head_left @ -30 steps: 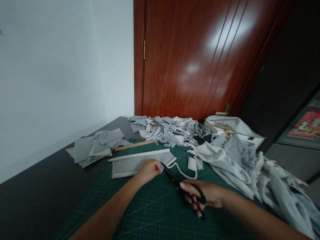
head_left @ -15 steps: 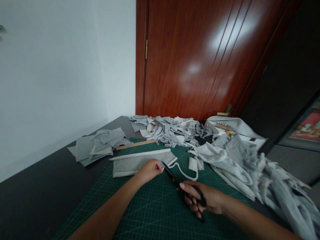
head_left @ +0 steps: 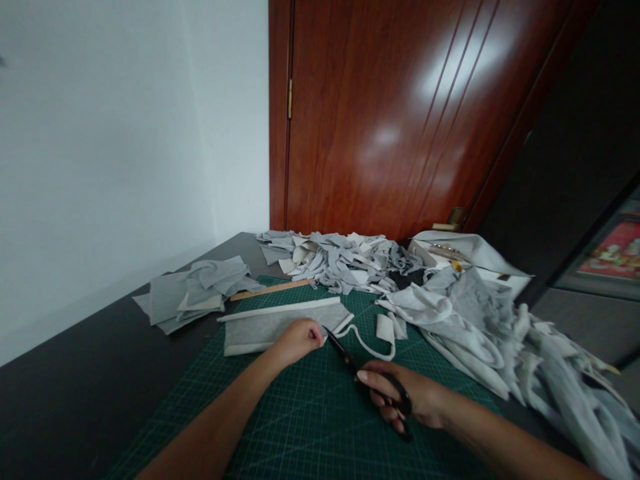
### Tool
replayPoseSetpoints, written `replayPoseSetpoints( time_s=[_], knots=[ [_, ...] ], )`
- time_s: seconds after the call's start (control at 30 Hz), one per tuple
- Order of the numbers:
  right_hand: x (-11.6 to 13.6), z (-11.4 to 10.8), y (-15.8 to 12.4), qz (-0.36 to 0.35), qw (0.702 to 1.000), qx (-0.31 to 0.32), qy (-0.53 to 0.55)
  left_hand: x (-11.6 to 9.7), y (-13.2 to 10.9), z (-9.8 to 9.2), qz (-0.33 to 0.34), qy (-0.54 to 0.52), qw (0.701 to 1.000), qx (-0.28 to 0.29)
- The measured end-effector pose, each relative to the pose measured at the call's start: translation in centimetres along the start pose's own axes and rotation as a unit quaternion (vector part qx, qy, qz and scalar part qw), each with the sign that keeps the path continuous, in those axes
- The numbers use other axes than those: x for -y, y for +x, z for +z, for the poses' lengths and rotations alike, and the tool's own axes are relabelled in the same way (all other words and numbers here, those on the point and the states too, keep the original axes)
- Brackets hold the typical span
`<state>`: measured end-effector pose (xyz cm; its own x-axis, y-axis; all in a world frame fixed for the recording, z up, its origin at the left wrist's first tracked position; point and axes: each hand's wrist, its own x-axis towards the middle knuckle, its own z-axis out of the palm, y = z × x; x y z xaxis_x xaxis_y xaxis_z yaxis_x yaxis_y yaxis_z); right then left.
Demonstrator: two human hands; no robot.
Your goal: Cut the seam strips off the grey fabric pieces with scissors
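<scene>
A strip of grey fabric (head_left: 280, 320) with pale folded edges lies on the green cutting mat (head_left: 300, 413). My left hand (head_left: 300, 341) is closed in a pinch on its near edge, towards the right end. Black-handled scissors (head_left: 347, 359) are in my right hand (head_left: 393, 393), fingers through the loops. Their dark blades point up and left, with the tips at the fabric beside my left fingertips. From the strip's right end a narrow pale trimming (head_left: 373, 350) curls away over the mat to a small pale scrap (head_left: 385, 327).
A wooden ruler (head_left: 273, 290) lies behind the strip. Flat grey pieces (head_left: 193, 293) are stacked at left on the dark table (head_left: 65, 393). Many offcuts (head_left: 340, 260) heap along the back. Bunched grey cloth (head_left: 470, 320) and a white box (head_left: 495, 280) occupy the right side.
Both hands, the fabric and the scissors stay almost in place. The view has shifted very slightly.
</scene>
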<state>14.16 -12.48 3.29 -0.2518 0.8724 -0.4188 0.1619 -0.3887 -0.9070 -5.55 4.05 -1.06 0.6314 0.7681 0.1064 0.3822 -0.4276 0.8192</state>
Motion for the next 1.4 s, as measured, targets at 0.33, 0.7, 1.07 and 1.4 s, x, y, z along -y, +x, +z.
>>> replayPoseSetpoints(
  time_s=[0.33,0.7,1.07,1.4],
  knots=[
    [0.5,-0.7,-0.5,0.025,0.999,0.033,-0.011,0.3,0.1,-0.2,-0.006,-0.037,0.999,0.005],
    [1.6,-0.8,1.9,0.049,0.998,0.045,0.01,0.5,0.2,-0.1,-0.024,-0.072,0.997,0.017],
    [1.0,-0.2,2.5,0.017,0.998,0.033,0.049,0.3,0.0,-0.2,-0.011,-0.064,0.998,0.019],
    [1.5,0.0,2.3,0.009,0.999,0.014,0.028,0.1,0.0,-0.3,-0.009,-0.05,0.998,0.026]
  ],
)
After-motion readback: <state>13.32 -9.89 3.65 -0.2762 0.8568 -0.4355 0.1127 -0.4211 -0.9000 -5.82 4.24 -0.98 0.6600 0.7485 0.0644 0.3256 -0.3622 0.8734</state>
